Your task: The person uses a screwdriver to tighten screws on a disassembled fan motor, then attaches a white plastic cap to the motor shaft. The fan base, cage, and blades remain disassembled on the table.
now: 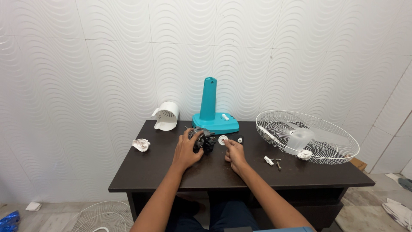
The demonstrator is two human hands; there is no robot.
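Dark desk (150,176) against wavy white tiles, left hand (187,151) grasping fan motor (203,140) near back edge, right hand (234,154) pinching white disc (222,139)

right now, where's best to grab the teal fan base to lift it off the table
Probably by the upright column of the teal fan base, gripped around its middle from the front. It stands vertical and narrow above the wide flat foot, with the wall close behind it.
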